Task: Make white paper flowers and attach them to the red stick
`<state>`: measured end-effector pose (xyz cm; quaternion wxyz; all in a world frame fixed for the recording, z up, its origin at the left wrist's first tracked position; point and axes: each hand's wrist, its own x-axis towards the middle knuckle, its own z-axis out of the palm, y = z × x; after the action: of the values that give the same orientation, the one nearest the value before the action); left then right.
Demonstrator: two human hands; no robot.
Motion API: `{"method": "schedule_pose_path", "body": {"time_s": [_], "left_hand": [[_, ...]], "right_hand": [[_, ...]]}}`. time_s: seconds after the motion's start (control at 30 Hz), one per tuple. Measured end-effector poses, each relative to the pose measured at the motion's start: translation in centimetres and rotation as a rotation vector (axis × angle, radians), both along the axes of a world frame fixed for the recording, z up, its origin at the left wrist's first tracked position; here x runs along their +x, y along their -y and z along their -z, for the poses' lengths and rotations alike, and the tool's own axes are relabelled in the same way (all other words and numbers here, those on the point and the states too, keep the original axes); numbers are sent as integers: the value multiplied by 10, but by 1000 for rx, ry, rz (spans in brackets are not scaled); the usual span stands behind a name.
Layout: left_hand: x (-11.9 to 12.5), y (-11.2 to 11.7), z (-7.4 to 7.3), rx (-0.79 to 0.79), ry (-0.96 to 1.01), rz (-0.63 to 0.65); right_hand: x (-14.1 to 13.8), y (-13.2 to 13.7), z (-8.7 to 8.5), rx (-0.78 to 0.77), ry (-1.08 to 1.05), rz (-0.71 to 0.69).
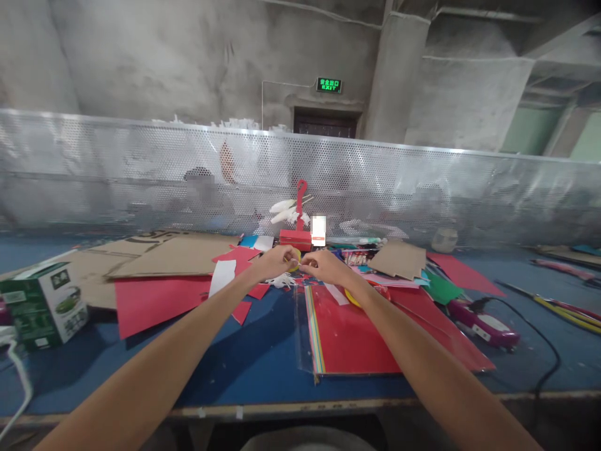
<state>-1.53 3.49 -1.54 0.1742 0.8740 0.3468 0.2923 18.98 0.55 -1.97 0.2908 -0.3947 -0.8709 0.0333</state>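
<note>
Yellow rounded object, perhaps a tape roll [297,255], sits between left hand [279,259] and right hand [323,263] over the blue surface [248,360]. Both grips look narrow, the left apparently pinching it; the right's hold is unclear. Fine fingerwork seems in hand; next calls for steadiness. Clear plastic sleeve [304,338] holds red paper sheets [352,341]; green-and-white carton's [49,305] contents are hidden.

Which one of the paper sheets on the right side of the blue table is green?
The green sheet, well right of the right hand, between the purple device and a red sheet. Its green colour sets it apart.
</note>
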Motion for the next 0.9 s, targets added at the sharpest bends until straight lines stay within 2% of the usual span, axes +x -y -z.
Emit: {"method": "schedule_pose_path", "body": {"time_s": [0.23, 0.4, 0.6, 0.73, 0.9], "left_hand": [[-1, 0, 0, 0, -65, -20], [-6, 12, -13, -34, -112, -48], [-16, 30, -27, 9, -465, -244], [-16, 29, -23, 55, -599, -251], [-15, 23, -17, 120, -635, -239]], "right_hand": [[-2, -7, 5, 37, 15, -17], [0, -8, 7, -3, -21, 10], [4, -5, 4, -54, -62, 56], [5, -5, 4, -102, -98, 68], [6, -7, 5, -112, -122, 51]]}}
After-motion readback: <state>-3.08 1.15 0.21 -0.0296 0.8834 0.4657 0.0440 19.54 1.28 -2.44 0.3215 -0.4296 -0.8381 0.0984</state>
